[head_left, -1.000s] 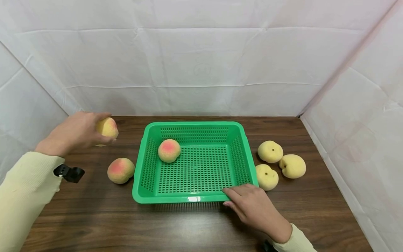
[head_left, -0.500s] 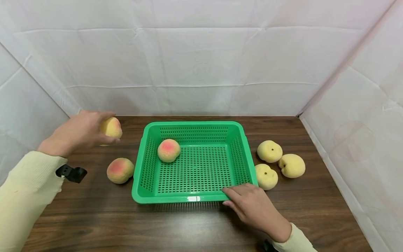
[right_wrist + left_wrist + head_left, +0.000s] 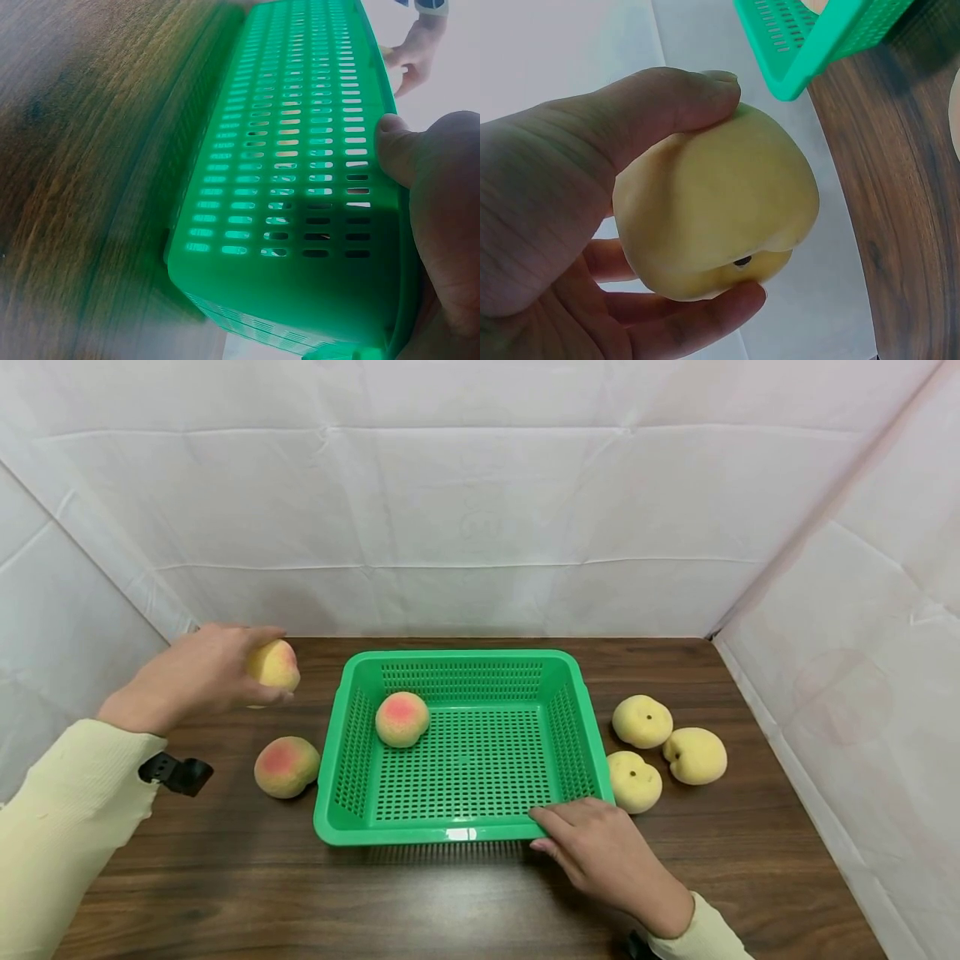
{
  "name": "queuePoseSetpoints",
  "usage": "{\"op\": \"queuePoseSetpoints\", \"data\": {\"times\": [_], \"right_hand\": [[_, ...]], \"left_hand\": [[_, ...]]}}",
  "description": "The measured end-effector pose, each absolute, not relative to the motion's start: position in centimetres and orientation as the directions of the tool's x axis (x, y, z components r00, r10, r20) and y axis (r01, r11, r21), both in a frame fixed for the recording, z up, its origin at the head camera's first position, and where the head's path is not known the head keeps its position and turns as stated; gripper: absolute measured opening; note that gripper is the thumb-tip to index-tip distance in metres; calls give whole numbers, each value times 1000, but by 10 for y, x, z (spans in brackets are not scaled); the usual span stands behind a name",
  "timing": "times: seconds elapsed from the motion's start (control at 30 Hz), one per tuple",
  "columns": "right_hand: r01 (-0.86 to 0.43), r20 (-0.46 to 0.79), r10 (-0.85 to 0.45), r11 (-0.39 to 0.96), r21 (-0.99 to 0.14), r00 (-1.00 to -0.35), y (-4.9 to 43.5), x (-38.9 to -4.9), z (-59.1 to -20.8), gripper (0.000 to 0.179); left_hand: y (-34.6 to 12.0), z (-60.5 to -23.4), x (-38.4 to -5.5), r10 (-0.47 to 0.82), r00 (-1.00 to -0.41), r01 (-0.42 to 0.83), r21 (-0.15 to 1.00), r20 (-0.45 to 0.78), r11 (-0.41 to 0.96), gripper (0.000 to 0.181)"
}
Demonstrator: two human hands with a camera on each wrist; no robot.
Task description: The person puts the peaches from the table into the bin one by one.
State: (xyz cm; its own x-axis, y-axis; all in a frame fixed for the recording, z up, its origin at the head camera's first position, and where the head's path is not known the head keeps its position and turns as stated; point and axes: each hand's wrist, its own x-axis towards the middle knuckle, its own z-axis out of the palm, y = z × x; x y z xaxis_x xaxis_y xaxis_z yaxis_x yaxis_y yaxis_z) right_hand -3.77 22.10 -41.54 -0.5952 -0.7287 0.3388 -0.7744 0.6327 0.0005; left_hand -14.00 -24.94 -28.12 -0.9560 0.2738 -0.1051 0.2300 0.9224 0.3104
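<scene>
In the head view my left hand (image 3: pixel 197 670) grips a yellow peach (image 3: pixel 274 666) with a red blush, up and left of the green basket (image 3: pixel 480 656). The left wrist view shows thumb and fingers curled round the peach (image 3: pixel 724 199), with the dark stem pit facing the camera. My right hand (image 3: pixel 600 852) holds the basket's near right corner. In the right wrist view its thumb lies on the rim of the basket (image 3: pixel 292 285), fingers hidden. One blushed peach (image 3: pixel 402 720) sits inside the basket at the left.
Another blushed peach (image 3: pixel 287 767) lies on the wooden table (image 3: pixel 420 902) just left of the basket. To its right lie a yellow peach (image 3: pixel 642 721), a second peach (image 3: pixel 696 756) and a third peach (image 3: pixel 635 782), close together. White sheeting (image 3: pixel 480 527) stands behind and at both sides.
My left hand has drifted slightly to the right with the peach in its grip, toward the basket. The right hand and the basket stay put.
</scene>
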Motion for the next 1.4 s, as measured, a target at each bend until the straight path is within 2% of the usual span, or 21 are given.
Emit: {"op": "queuePoseSetpoints", "data": {"times": [0.47,0.7,0.93,1.17,1.4], "right_hand": [[-775,339,-729,632,-3,-595,221,-38,-416,32],[-776,343,-728,631,-1,-593,222,-38,-416,33],[-778,343,-730,628,-5,-591,222,-38,-416,33],[-778,341,-730,628,-4,-592,222,-38,-416,32],[-776,338,-729,631,-7,-596,221,-38,-416,34]], "left_hand": [[-242,-281,-139,307,-950,269,333,-66,904,30],[-241,-282,-139,311,-949,279,330,-49,902,33],[-239,-282,-140,325,-944,292,315,-54,903,55],[-235,-281,-139,335,-941,301,320,-56,898,35],[-232,-281,-138,346,-937,316,316,-41,895,40]]}}
